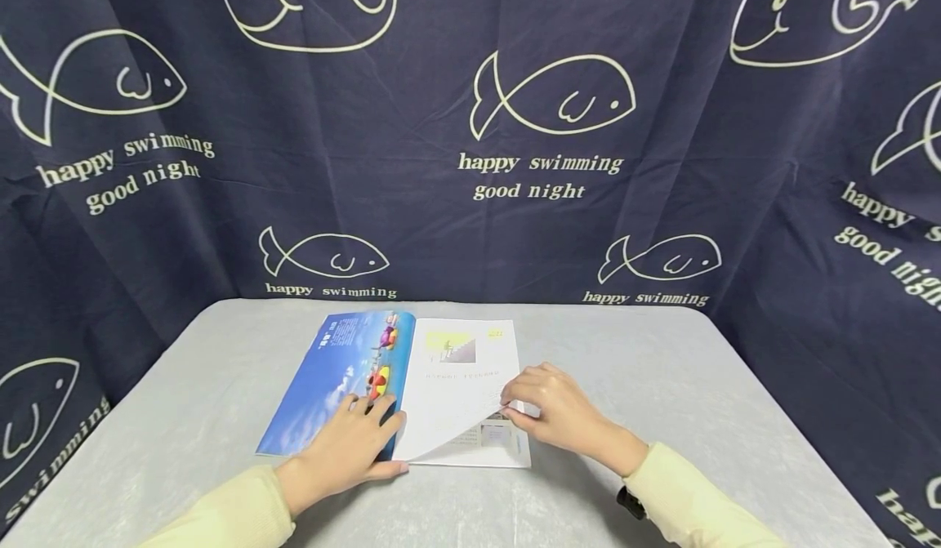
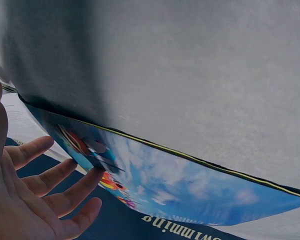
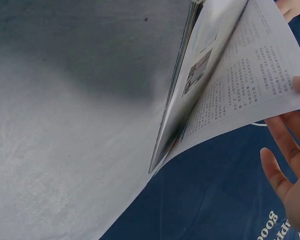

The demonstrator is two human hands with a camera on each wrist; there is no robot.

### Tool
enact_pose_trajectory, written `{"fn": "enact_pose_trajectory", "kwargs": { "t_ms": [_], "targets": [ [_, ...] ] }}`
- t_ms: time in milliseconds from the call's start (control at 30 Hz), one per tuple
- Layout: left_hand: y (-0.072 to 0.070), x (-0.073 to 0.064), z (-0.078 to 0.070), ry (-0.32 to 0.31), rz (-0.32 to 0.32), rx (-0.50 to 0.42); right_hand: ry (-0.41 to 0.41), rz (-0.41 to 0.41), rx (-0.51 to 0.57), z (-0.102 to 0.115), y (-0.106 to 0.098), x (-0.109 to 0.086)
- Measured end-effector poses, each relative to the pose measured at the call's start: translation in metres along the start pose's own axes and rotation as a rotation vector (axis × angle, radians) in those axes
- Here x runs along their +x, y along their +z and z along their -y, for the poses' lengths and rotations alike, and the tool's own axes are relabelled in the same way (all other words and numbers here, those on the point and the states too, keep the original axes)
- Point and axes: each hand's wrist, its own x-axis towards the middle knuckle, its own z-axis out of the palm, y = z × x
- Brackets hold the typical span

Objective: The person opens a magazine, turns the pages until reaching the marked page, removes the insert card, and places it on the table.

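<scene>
As right hand (image 1: 555, 409) pinches thin, curling page (image 1: 452, 405) | left hand (image 1: 344, 443) spread on glossy, blue-printed magazine (image 1: 316, 397)

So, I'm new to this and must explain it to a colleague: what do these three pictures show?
There is no machine here, just a person working bare-handed. The widest picture comes from a camera on the head, looking forward and down; the other two come from cameras on the left and right wrists, each watching that side's work. An open booklet lies on a grey table, with a dark blue fish-print cloth behind. The left hand rests on the booklet's blue left page. The right hand pinches a white page near its lower corner, holding it up so that another printed page shows beneath.
</scene>
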Motion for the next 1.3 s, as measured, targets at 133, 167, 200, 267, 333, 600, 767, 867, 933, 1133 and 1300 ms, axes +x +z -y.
{"fn": "enact_pose_trajectory", "kwargs": {
  "t_ms": [133, 167, 200, 267, 333, 600, 767, 867, 933, 1133, 1300],
  "targets": [
    [0.0003, 0.0000, -0.0007, -0.005, 0.004, 0.001, 0.013, -0.005, -0.002, 0.0014, 0.0000, 0.0012],
    [0.0005, 0.0000, -0.0009, -0.005, 0.001, 0.003, 0.016, -0.006, -0.001, 0.0017, 0.0001, 0.0014],
    [0.0009, 0.0000, -0.0010, -0.005, -0.002, 0.007, 0.019, -0.006, -0.002, 0.0021, 0.0002, 0.0015],
    [0.0018, -0.0001, -0.0010, -0.004, -0.008, 0.015, 0.021, -0.007, -0.002, 0.0023, 0.0003, 0.0017],
    [0.0027, 0.0000, -0.0010, -0.004, -0.013, 0.021, 0.025, -0.006, -0.003, 0.0024, 0.0002, 0.0017],
    [0.0025, 0.0003, -0.0004, -0.005, -0.028, 0.014, 0.053, 0.015, -0.003, 0.0019, -0.0013, 0.0001],
    [0.0029, 0.0001, 0.0006, -0.007, -0.028, 0.004, 0.067, 0.020, 0.001, 0.0010, -0.0023, -0.0010],
    [0.0028, 0.0001, 0.0012, -0.015, -0.022, -0.005, 0.082, 0.018, -0.001, 0.0001, -0.0029, -0.0023],
    [0.0027, -0.0001, 0.0015, -0.020, -0.017, -0.008, 0.093, 0.014, -0.003, -0.0003, -0.0035, -0.0030],
    [0.0011, -0.0006, 0.0024, -0.038, -0.002, -0.042, 0.117, -0.008, -0.007, -0.0016, -0.0054, -0.0037],
    [-0.0003, -0.0012, 0.0024, -0.054, -0.005, -0.083, 0.120, -0.029, -0.003, -0.0021, -0.0073, -0.0035]
  ]
}}
